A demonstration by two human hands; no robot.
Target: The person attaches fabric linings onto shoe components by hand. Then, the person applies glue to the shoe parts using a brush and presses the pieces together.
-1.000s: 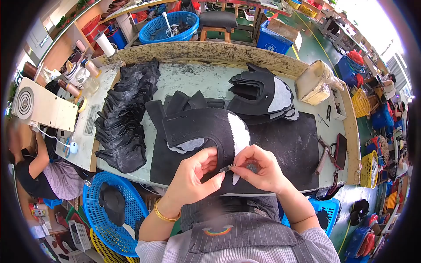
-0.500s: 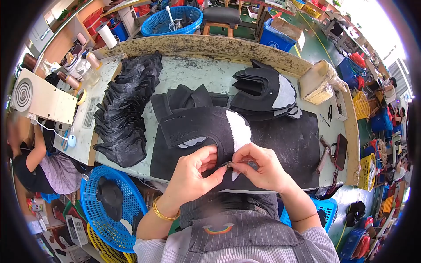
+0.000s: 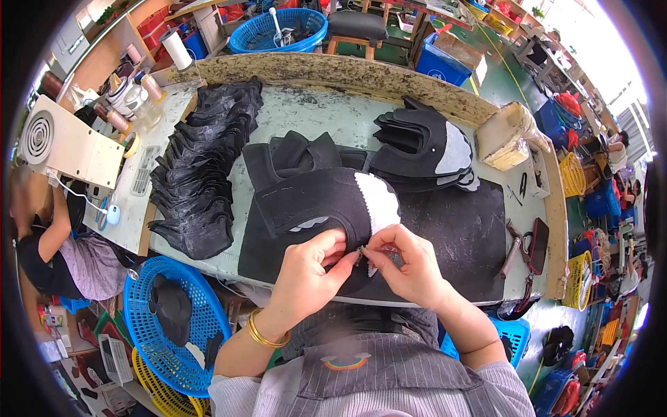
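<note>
A curved black leather-like piece with a white scalloped panel (image 3: 306, 198) lies across the front of the table. My left hand (image 3: 313, 267) is closed in a pinch on its lower edge, thumb against fingers. Beside it, my right hand (image 3: 403, 263) pinches the same edge near the white panel, its fingertips almost meeting the left ones. Whatever small part lies between the fingertips is too small to make out. Beneath the piece lies a dark mat (image 3: 458, 229), and similar black pieces (image 3: 292, 154) lie just behind it.
Overlapping black pieces (image 3: 201, 167) run down the table's left side. A stack of black and grey pieces (image 3: 417, 142) stands at the back right, near a glue-stained container (image 3: 511, 135). A hammer (image 3: 512, 257) and a phone (image 3: 538, 244) lie at right. A blue basket (image 3: 208, 306) stands front left.
Both hands stay at the same edge of the black piece, with the fingertips shifted slightly up and left. The whole view has moved a little.
</note>
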